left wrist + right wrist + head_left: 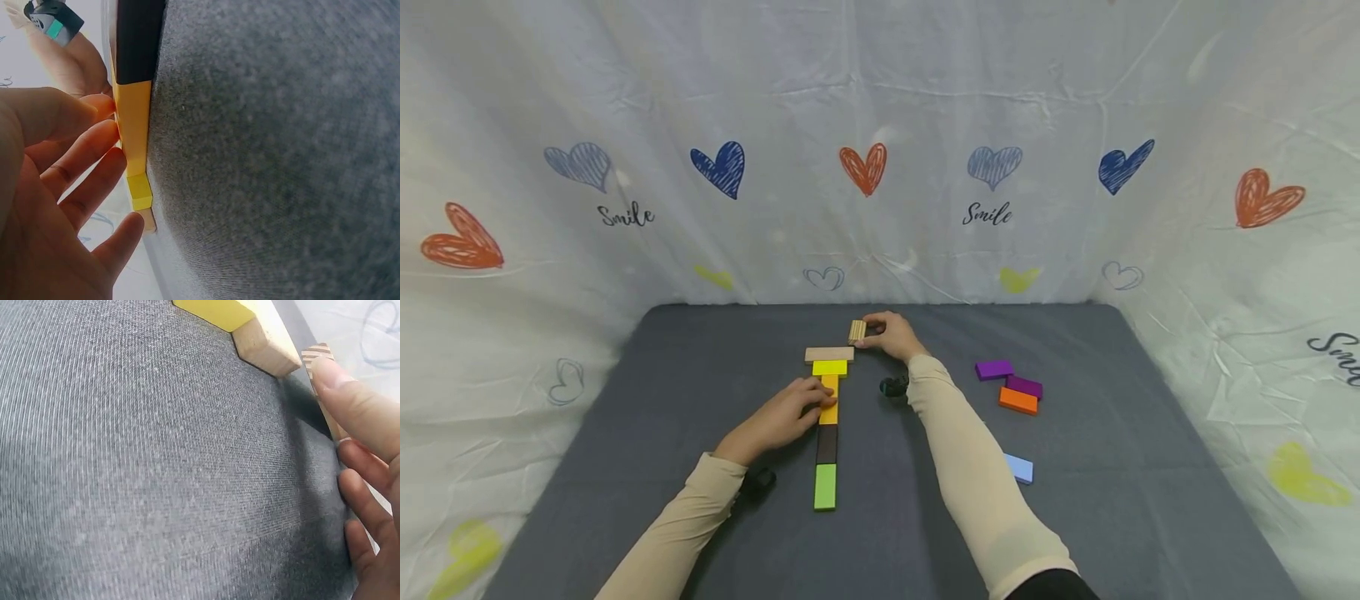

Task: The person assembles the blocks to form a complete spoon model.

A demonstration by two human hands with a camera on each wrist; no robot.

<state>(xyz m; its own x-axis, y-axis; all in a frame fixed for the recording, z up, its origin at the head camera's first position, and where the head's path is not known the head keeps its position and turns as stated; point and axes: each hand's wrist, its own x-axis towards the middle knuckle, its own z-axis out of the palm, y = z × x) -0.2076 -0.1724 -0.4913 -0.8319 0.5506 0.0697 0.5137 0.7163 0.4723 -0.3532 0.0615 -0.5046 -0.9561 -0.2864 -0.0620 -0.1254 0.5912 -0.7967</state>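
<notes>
Near the grey surface's (1120, 517) far edge, the nearer right hand (893, 336) pinches a striped wooden block (857, 330) on its left, just beyond the edge-parallel tan wooden bar (829, 356). The left hand (781, 417), fingers apart, touches an amber rectangular block (829, 413).

A rectangular wooden block (857, 331) shows pale tan and brown stripes, beside a plain tan wooden block (829, 355), a bright yellow block (829, 367), an amber block (829, 413), a near-black block (827, 444) and a lime-green block (825, 487). Two rectangular purple blocks (994, 369), an orange block (1018, 402) and a light-blue block (1022, 469) stand out against finely ribbed grey cloth (715, 350). The white curtain (925, 42) bears red-orange, blue and yellow hearts.
</notes>
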